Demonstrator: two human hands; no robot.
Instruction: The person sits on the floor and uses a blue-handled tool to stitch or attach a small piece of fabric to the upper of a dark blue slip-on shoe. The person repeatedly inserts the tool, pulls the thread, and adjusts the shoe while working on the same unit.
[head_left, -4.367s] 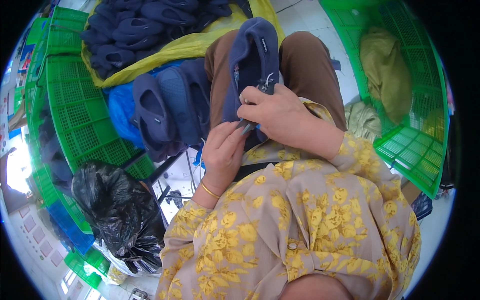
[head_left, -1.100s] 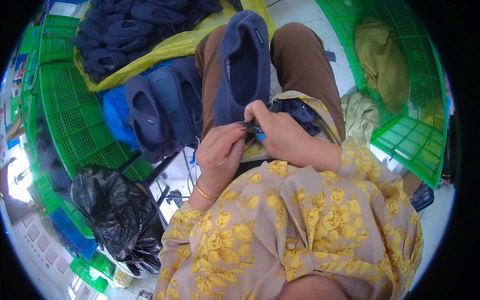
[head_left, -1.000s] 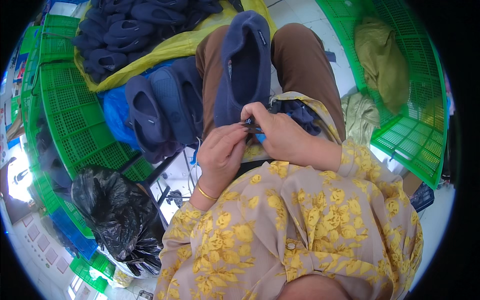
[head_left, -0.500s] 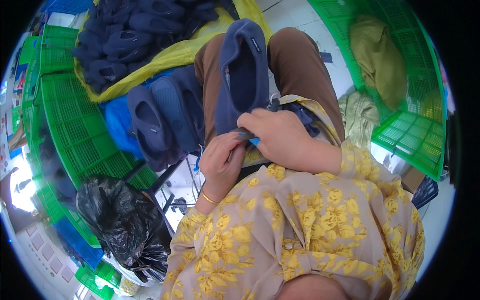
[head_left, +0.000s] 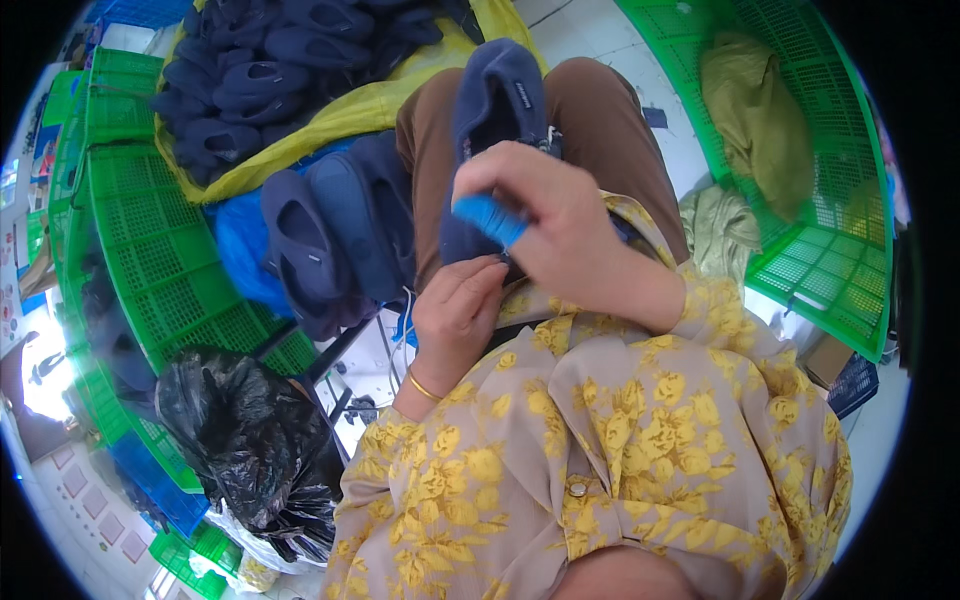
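Note:
A navy clog-style slipper (head_left: 495, 95) stands between my knees with its toe pointing away from me. My left hand (head_left: 460, 305) is closed, its fingertips pinching the slipper's heel edge. Above that edge my right hand (head_left: 550, 215), slightly blurred, is curled around a small blue-wrapped tool (head_left: 490, 219). The tool's working end is hidden. Part of the slipper's opening lies behind my right hand.
Left of my knee, more navy slippers (head_left: 310, 235) stand in a row. A yellow sack (head_left: 230, 185) beyond them holds a heap of slippers. Green plastic crates (head_left: 150, 255) flank both sides. A black plastic bag (head_left: 245, 440) sits at my left elbow.
My right hand has lifted away from my left fingers and moved up over the slipper, turning so the blue part shows. The grey metal seen between my hands is now hidden.

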